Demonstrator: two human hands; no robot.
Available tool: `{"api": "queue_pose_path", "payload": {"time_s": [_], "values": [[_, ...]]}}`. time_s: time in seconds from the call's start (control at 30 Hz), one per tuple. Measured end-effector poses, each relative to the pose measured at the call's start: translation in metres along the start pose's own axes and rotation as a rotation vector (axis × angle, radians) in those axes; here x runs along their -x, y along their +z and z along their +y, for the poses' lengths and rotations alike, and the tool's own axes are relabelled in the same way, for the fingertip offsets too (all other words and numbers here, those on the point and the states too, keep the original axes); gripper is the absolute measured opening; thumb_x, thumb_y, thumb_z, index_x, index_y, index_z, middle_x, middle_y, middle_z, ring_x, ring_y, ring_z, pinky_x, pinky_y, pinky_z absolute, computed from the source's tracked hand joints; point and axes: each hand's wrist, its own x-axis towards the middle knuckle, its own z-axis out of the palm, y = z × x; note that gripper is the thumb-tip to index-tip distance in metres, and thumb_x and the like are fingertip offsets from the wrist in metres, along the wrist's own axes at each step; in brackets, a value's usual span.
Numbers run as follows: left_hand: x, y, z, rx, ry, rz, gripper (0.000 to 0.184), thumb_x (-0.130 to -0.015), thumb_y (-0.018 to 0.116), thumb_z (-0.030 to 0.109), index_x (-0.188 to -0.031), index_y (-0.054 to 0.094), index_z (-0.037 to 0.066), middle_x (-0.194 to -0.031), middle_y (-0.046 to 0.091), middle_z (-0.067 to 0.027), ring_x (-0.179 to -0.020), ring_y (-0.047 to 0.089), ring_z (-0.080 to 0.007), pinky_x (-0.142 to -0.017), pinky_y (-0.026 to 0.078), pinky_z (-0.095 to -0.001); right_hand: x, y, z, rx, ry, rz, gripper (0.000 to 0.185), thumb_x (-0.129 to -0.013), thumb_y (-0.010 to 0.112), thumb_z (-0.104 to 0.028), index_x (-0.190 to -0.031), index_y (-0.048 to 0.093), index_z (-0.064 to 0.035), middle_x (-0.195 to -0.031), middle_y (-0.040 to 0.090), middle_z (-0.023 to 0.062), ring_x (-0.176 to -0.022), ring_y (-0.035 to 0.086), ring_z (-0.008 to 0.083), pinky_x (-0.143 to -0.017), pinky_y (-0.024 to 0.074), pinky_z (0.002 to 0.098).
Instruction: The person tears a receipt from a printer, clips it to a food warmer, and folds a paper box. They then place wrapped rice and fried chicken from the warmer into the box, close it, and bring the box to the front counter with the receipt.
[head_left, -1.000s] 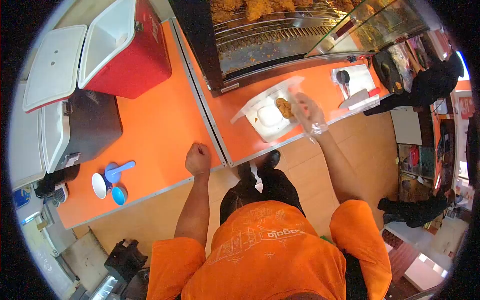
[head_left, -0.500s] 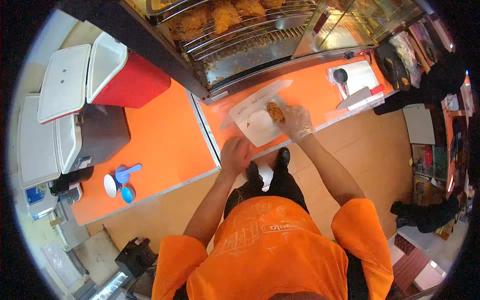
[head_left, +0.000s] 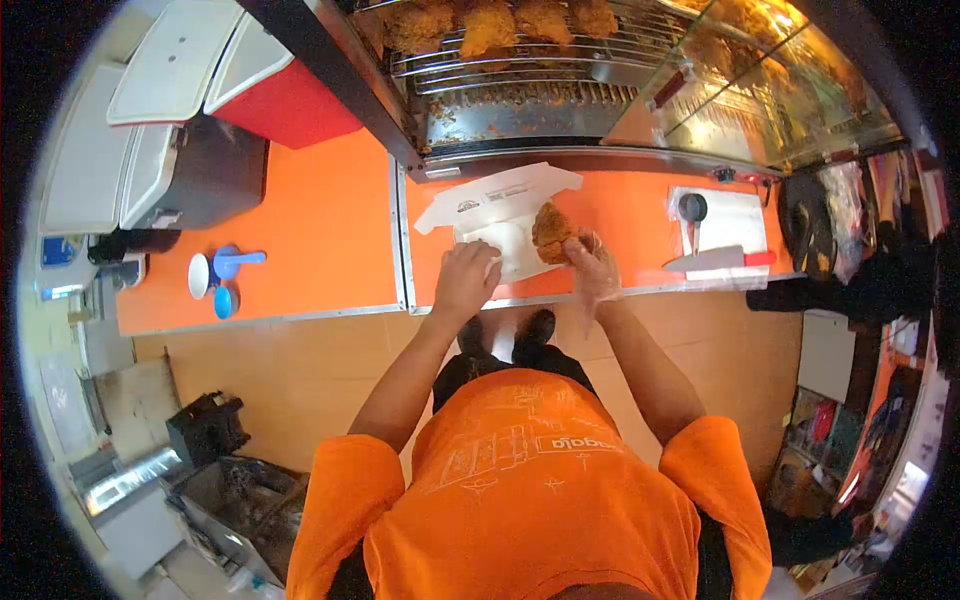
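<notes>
A white paper box (head_left: 516,252) with a printed flap lies unfolded on the orange counter in front of me. My bare left hand (head_left: 468,280) is closed over its near left side, fingers curled at the edge. On the box's right side, my right hand (head_left: 596,268), in a clear plastic glove, pinches a piece of fried chicken (head_left: 551,236) by its right end. The chicken is brown and crusted, tilted over the box. Whether it touches the box bottom, I cannot tell.
A glass display warmer (head_left: 520,130) with fried chicken on racks stands behind the counter (head_left: 330,240). To the right, a red-handled knife (head_left: 715,260) and a black ladle (head_left: 692,210) lie on a white board. Coolers (head_left: 205,170) and blue scoops (head_left: 228,262) are at left.
The view has turned and shifted. My left hand has come onto the box's near left side. The chicken shows its broad side now, held by its right end, and the box flap stands more open.
</notes>
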Motion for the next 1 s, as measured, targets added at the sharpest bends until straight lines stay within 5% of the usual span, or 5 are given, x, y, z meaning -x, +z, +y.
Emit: {"api": "queue_pose_path", "payload": {"time_s": [0.1,0.3,0.77,0.8,1.0], "values": [[0.003,-0.001,0.002,0.201,-0.106,0.164,0.017,-0.087,0.067,0.014,-0.101,0.066,0.005,-0.102,0.066,-0.0116,-0.098,0.061,-0.0333,-0.089,0.045,-0.0444,0.012,0.007,-0.026,-0.697,0.197,-0.062,0.035,-0.093,0.063,-0.018,-0.124,0.056,-0.0031,-0.115,0.063,0.0084,-0.106,0.06,0.0234,-0.095,0.0496,0.0382],[0.015,-0.011,0.008,0.347,-0.312,0.237,0.013,-0.09,0.064,0.01,-0.1,0.065,0.002,-0.098,0.066,-0.0138,-0.089,0.062,-0.0305,-0.081,0.05,-0.0388,0.005,-0.008,-0.041,-1.121,0.346,-0.531,0.046,-0.091,0.065,-0.027,-0.129,0.054,-0.0041,-0.129,0.058,0.0125,-0.116,0.058,0.026,-0.097,0.0513,0.0433],[0.097,-0.027,-0.098,0.434,-0.55,0.318,0.017,-0.099,0.056,0.011,-0.104,0.064,-0.003,-0.088,0.062,-0.0063,-0.078,0.058,-0.0111,-0.068,0.05,-0.0279,0.014,0.042,-0.052,-0.887,0.219,-0.378,0.055,-0.097,0.061,-0.033,-0.142,0.043,-0.0054,-0.135,0.053,0.0113,-0.122,0.054,0.0253,-0.104,0.0477,0.0429],[0.106,-0.025,-0.113,0.439,-0.551,0.367,0.015,-0.094,0.057,0.007,-0.101,0.065,-0.002,-0.089,0.067,-0.0147,-0.077,0.065,-0.0232,-0.069,0.052,-0.0336,0.013,0.047,-0.052,-0.866,0.179,-0.374,0.055,-0.097,0.063,-0.03,-0.141,0.043,-0.0051,-0.133,0.054,0.0112,-0.121,0.054,0.0257,-0.104,0.0481,0.0427],[0.129,-0.04,-0.165,0.128,-0.508,0.345,0.017,-0.094,0.056,0.013,-0.1,0.066,0.0,-0.094,0.068,-0.0175,-0.087,0.067,-0.0332,-0.078,0.053,-0.0405,0.02,0.072,-0.058,-0.683,0.078,-0.17,0.054,-0.094,0.068,-0.027,-0.137,0.046,-0.0051,-0.129,0.057,0.0111,-0.117,0.057,0.0248,-0.098,0.0532,0.0399]]}}
